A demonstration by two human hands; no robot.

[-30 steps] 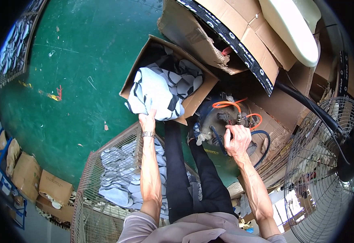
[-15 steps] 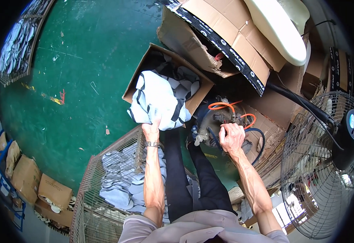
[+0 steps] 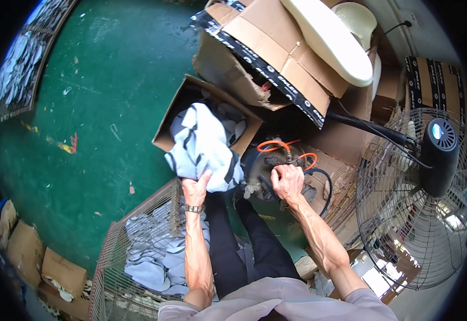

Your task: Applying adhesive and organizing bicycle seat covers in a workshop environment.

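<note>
My left hand [image 3: 195,188] grips a bundle of pale grey cut pieces with dark edges [image 3: 204,150], lifted just above an open cardboard box [image 3: 172,120] that holds more of the same pieces. My right hand [image 3: 287,181] rests closed on top of a small dark machine [image 3: 263,174] with orange hoses [image 3: 276,145] looped over it. Both forearms come up from the lower edge, over my dark trousers.
A wire cage [image 3: 137,257] full of grey cut pieces stands at my lower left. Stacked cardboard boxes [image 3: 276,48] and a cream plastic seat [image 3: 332,40] lie beyond. A standing fan [image 3: 420,198] is at the right. Green floor [image 3: 83,107] spreads left.
My left hand has lifted the bundle of grey pieces up out of the box and drawn it nearer. My right hand has stayed on the machine.
</note>
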